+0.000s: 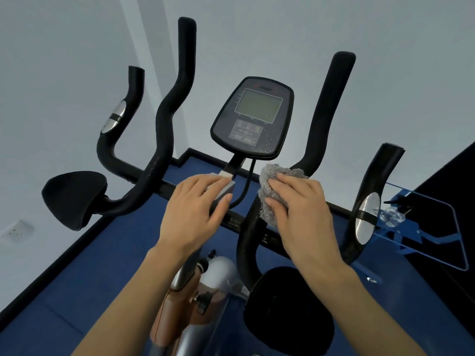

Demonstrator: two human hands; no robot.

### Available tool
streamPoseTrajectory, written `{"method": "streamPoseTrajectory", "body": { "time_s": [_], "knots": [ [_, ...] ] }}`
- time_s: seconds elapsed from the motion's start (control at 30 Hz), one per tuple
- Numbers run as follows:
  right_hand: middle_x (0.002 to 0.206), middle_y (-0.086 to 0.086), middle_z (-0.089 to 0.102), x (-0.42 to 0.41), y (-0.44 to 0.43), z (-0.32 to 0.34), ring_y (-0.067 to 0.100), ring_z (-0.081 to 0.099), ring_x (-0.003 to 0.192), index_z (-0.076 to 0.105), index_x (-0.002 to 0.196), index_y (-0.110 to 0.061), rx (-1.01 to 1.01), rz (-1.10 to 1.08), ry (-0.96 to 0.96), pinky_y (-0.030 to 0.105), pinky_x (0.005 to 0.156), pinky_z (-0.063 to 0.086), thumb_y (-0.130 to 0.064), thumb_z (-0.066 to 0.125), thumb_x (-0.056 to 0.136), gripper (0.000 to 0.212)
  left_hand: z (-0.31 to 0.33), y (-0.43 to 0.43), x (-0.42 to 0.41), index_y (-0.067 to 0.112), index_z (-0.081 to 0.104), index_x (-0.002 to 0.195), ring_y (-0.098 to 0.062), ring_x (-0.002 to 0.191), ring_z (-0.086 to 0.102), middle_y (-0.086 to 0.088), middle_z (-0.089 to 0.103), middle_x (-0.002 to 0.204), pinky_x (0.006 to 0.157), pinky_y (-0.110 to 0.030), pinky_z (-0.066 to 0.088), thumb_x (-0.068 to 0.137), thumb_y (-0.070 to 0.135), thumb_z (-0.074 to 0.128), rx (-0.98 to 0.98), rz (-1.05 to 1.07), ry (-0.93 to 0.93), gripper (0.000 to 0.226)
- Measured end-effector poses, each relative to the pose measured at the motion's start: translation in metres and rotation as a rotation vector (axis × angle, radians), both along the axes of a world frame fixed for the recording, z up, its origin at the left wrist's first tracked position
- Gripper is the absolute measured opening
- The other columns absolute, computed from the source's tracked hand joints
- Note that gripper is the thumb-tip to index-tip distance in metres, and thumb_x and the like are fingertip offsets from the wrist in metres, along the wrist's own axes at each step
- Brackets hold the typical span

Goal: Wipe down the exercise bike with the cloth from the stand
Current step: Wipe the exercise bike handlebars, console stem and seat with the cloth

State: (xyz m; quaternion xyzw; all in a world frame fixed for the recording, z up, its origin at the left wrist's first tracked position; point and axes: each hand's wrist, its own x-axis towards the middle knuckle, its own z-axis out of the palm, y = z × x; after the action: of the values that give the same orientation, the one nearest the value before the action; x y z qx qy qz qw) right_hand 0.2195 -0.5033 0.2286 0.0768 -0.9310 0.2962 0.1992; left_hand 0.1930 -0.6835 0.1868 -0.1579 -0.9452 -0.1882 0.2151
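Note:
The exercise bike fills the view, with black foam handlebars (164,119) and a dark console (253,116) in the middle; small droplets speckle the console's lower right. My right hand (300,211) presses a grey fluffy cloth (272,181) against the right inner handlebar, just below the console. My left hand (192,211) rests flat on the grey clamp block (223,187) at the base of the console stem, fingers spread, nothing in it.
A clear acrylic stand (437,227) on a blue frame stands at the right and bears a clear spray bottle (393,214). Black elbow pads (74,196) flank the bars. Blue floor lies below, white walls behind, with a wall socket (16,231) at the left.

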Motion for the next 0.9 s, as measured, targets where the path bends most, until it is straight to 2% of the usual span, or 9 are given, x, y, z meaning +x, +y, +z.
{"method": "streamPoseTrajectory", "body": {
  "time_s": [0.1,0.13,0.2,0.3,0.53,0.63,0.7,0.8,0.9],
  "knots": [
    [0.106,0.006,0.068,0.006,-0.008,-0.006,0.023,0.056,0.1,0.069,0.104,-0.006,0.06,-0.047,0.025,0.019,0.082,0.04,-0.001,0.068,0.078,0.027,0.002,-0.001,-0.003,0.019,0.059,0.122,-0.014,0.115,0.05,0.005,0.06,0.12,0.097,-0.027,0.033,0.094,0.037,0.038,0.029,-0.037,-0.022,0.039],
    [0.105,0.008,0.069,0.01,-0.009,-0.007,0.024,0.058,0.099,0.069,0.103,-0.005,0.058,-0.045,0.026,0.02,0.081,0.042,0.001,0.069,0.076,0.028,0.002,-0.001,-0.002,0.019,0.059,0.122,-0.014,0.114,0.05,0.006,0.06,0.12,0.097,-0.027,0.034,0.094,0.037,0.039,0.032,-0.043,-0.022,0.039],
    [0.106,0.007,0.069,0.015,-0.008,-0.006,0.02,0.056,0.102,0.068,0.104,-0.006,0.009,-0.002,0.004,0.012,0.086,0.037,0.001,0.068,0.077,0.028,0.001,-0.001,0.0,0.02,0.061,0.12,-0.014,0.112,0.051,0.006,0.062,0.117,0.095,-0.026,0.034,0.094,0.036,0.039,0.03,-0.053,0.0,0.038],
    [0.106,0.004,0.069,0.012,0.0,-0.002,0.02,0.058,0.101,0.068,0.107,-0.009,-0.005,0.006,-0.012,0.012,0.09,0.028,-0.004,0.065,0.082,0.026,-0.001,-0.001,0.002,0.019,0.063,0.117,-0.015,0.108,0.052,0.006,0.064,0.111,0.093,-0.025,0.033,0.094,0.036,0.04,0.001,-0.062,0.047,0.037],
    [0.098,0.004,0.073,0.027,-0.013,-0.008,0.02,0.063,0.091,0.072,0.096,-0.008,0.019,0.035,0.0,0.017,0.088,0.036,-0.007,0.063,0.076,0.022,-0.001,-0.002,0.004,0.008,0.065,0.109,-0.021,0.094,0.058,-0.003,0.067,0.102,0.082,-0.029,0.042,0.091,0.024,0.046,0.162,-0.04,0.131,0.031],
    [0.099,-0.005,0.07,0.026,-0.003,0.007,0.011,0.058,0.092,0.07,0.104,-0.016,-0.098,0.029,-0.085,0.004,0.082,0.034,-0.01,0.066,0.082,0.023,0.001,0.0,0.007,0.011,0.064,0.111,-0.02,0.099,0.057,-0.001,0.066,0.107,0.086,-0.028,0.04,0.092,0.027,0.045,0.128,-0.034,0.114,0.032],
    [0.09,-0.017,0.061,0.03,0.004,0.016,0.007,0.055,0.089,0.068,0.108,-0.02,-0.199,-0.057,-0.055,0.002,0.076,0.036,-0.015,0.065,0.084,0.025,0.001,-0.002,0.011,0.012,0.064,0.113,-0.017,0.103,0.054,0.0,0.065,0.11,0.09,-0.026,0.038,0.092,0.027,0.045,0.14,-0.052,0.106,0.032],
    [0.091,-0.023,0.052,0.037,0.007,0.02,0.004,0.055,0.093,0.065,0.113,-0.019,-0.266,-0.104,-0.06,0.001,0.081,0.037,-0.016,0.064,0.084,0.029,-0.005,-0.008,0.018,0.011,0.064,0.114,-0.016,0.108,0.052,0.0,0.064,0.112,0.096,-0.022,0.033,0.093,0.028,0.043,0.141,-0.064,0.083,0.034],
    [0.098,-0.02,0.053,0.037,0.0,0.014,0.005,0.054,0.098,0.066,0.112,-0.015,-0.204,-0.045,-0.058,-0.001,0.089,0.031,-0.01,0.067,0.082,0.031,-0.015,-0.012,0.018,0.011,0.065,0.113,-0.017,0.111,0.052,-0.001,0.064,0.113,0.103,-0.024,0.03,0.094,0.03,0.043,0.052,-0.077,0.099,0.035]
  ]
}}
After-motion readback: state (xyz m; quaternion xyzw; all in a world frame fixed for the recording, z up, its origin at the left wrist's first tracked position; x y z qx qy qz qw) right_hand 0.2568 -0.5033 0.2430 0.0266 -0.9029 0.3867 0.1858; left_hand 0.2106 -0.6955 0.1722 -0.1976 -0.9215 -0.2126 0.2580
